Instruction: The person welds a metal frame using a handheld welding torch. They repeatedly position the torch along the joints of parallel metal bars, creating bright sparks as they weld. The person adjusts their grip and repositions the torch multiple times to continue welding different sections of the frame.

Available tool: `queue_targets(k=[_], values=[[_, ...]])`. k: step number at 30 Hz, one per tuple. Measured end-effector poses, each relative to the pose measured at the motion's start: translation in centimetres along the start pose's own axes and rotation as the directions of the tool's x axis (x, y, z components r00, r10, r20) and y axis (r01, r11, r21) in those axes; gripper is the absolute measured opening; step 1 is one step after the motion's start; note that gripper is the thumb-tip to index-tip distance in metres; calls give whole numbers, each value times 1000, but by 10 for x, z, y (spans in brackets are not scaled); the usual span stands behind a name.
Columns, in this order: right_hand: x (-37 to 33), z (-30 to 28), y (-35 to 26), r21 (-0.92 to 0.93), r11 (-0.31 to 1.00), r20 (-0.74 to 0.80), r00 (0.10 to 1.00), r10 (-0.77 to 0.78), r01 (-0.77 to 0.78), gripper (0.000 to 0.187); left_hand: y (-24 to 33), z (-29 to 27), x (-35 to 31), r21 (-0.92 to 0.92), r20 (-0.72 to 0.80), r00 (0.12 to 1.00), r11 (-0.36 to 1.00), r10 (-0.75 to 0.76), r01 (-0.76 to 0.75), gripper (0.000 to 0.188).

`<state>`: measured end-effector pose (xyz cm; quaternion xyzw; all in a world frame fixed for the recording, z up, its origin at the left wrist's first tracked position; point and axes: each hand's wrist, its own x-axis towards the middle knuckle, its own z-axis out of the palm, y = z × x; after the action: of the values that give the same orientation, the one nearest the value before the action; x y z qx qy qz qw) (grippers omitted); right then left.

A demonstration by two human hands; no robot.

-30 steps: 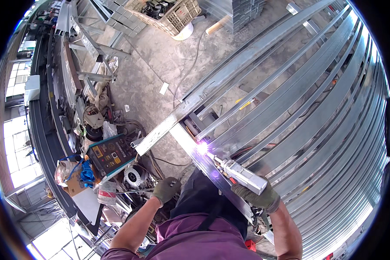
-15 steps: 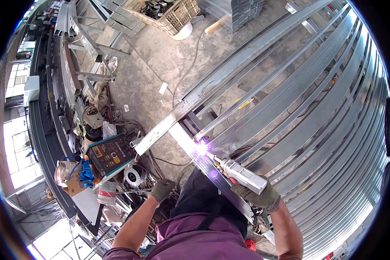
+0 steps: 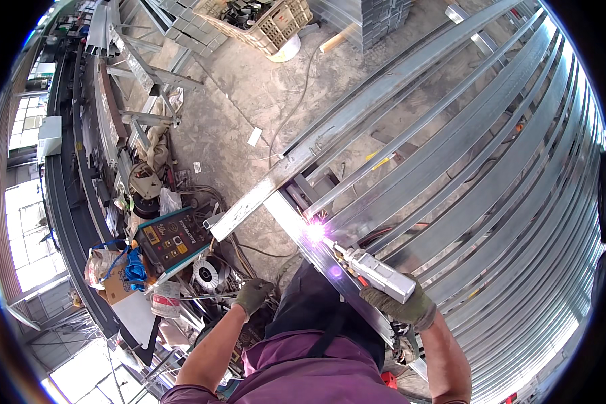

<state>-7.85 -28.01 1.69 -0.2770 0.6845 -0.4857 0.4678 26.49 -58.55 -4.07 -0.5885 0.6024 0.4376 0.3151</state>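
Note:
My gloved right hand [image 3: 411,308] grips a silver handheld welding gun [image 3: 378,273], its nozzle pointing up and left. At the nozzle tip a glaring white-violet welding spot [image 3: 315,231] throws sparks and hides the joint beneath it. The light sits on a metal crosspiece [image 3: 283,210], where the end of a long galvanized bar [image 3: 377,172] meets it. To the left, my gloved left hand [image 3: 254,297] hangs away from the metalwork, beside the cables, with its fingers curled; whether anything is inside them is hidden.
Parallel galvanized bars [image 3: 464,168] fill the right side. On the left stand a control box [image 3: 174,241], a white wire spool [image 3: 206,275] and tangled cables. Beyond lie a plastic crate [image 3: 276,30] of metal pieces and stacked steel tubes [image 3: 384,20]. A cable crosses the concrete floor.
The welding spot and the gun's tip have shifted very slightly right, and more sparks spread around the light. Both hands stay almost where they were.

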Motion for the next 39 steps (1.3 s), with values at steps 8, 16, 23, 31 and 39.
queue_targets(k=[8,16,23,31,39], values=[[-1,-3,-5,0,999,-17,999,-48,48,40,21,-5,-9,-120,137,982,982,-131,148,36],[-3,-3,1,-53,995,-14,997,-81,80,40,13,-3,-2,-55,93,994,997,-58,63,30],[-6,-5,-3,-10,1000,-12,1000,-18,17,42,17,-5,-4,-92,94,994,994,-57,66,31],[-9,-6,0,13,1000,-11,1000,-15,16,42,9,-6,2,5,56,998,1000,-11,11,36],[-11,-8,-7,86,993,-7,996,84,-83,42,17,-7,-1,-41,82,997,999,-5,9,34]])
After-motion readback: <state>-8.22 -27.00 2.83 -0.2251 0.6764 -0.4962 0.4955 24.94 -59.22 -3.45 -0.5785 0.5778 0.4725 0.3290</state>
